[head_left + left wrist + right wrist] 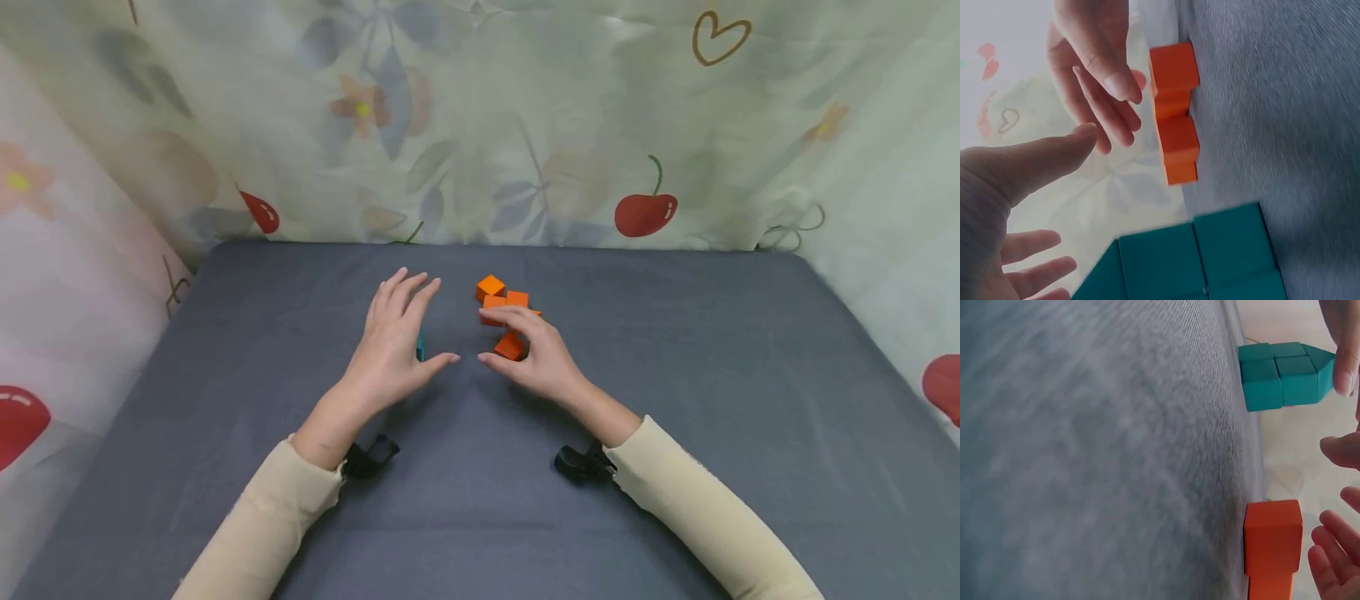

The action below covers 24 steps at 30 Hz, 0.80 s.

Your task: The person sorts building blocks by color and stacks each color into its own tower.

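Observation:
Both hands hover over the table, fingers spread and holding nothing, thumbs pointing towards each other. My left hand (386, 346) is beside a small teal block stack, mostly hidden behind it in the head view. In the right wrist view the teal stack (1297, 381) shows cubes in two layers with a sloped piece on top. My right hand (543, 354) is over and in front of several orange cubes (491, 287), partly covering them. From the left wrist the orange cubes (1177, 140) appear in a staggered row on the cloth, with the right hand's fingers apart from them.
A dark grey cloth (465, 517) covers the table. Patterned curtains (480, 125) with leaves and cherries hang behind it and at both sides. Black wrist mounts (585, 462) sit below the cream sleeves (697, 508).

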Motion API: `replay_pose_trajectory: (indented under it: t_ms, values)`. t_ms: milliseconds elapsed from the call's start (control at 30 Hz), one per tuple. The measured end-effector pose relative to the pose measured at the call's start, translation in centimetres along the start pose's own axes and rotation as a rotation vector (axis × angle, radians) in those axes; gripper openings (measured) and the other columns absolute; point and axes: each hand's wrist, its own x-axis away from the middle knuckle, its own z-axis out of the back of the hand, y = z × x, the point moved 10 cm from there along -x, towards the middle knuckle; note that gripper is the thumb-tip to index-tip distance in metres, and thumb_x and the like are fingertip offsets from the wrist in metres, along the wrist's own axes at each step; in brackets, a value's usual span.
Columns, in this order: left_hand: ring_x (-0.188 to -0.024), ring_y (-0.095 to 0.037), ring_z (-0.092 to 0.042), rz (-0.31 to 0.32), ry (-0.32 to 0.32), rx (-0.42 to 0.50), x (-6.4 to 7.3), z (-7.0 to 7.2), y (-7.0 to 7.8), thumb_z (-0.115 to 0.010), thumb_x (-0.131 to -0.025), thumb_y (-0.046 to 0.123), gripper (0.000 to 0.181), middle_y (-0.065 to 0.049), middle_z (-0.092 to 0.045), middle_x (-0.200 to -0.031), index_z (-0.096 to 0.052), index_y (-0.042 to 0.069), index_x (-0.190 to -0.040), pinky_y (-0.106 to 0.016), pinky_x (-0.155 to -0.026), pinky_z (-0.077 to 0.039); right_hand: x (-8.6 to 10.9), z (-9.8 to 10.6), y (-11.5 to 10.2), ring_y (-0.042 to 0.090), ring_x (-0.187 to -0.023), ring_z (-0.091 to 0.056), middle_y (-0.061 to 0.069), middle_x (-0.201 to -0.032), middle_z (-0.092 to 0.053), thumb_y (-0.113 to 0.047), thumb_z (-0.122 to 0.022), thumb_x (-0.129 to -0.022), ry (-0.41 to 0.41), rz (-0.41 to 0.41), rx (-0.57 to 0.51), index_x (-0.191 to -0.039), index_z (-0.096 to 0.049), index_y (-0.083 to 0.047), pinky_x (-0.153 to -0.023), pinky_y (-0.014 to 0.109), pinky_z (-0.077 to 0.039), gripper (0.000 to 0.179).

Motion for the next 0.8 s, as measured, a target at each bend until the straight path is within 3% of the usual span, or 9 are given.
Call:
replay_pose_trajectory:
  t_ms: [400, 800]
  values:
    - [-0.144, -0.035, -0.016, -0.066, -0.015, 0.014, -0.6, -2.5, 2.4, -0.084, -0.074, 0.028, 0.087, -0.018, -0.036, -0.148, -0.039, 0.002, -0.144, -0.052, -0.118, -0.015, 1.2, 0.6, 1.4, 0.028, -0.106, -0.057, 0.012, -0.13, -0.055, -0.014, -0.079, -0.08, -0.056, -0.083, 0.069, -0.133, -0.056, -0.008, -0.092, 0.045, -0.049, 0.058]
    - [-0.145, -0.033, -0.014, -0.046, -0.064, 0.051, -0.9, -4.6, 2.9, -0.081, -0.078, 0.028, 0.083, -0.016, -0.034, -0.149, -0.039, 0.003, -0.145, -0.052, -0.117, -0.019, 1.9, 1.2, 1.9, 0.029, -0.103, -0.059, 0.013, -0.126, -0.057, -0.015, -0.079, -0.079, -0.074, -0.134, 0.095, -0.134, -0.055, -0.01, -0.089, 0.045, -0.05, 0.06]
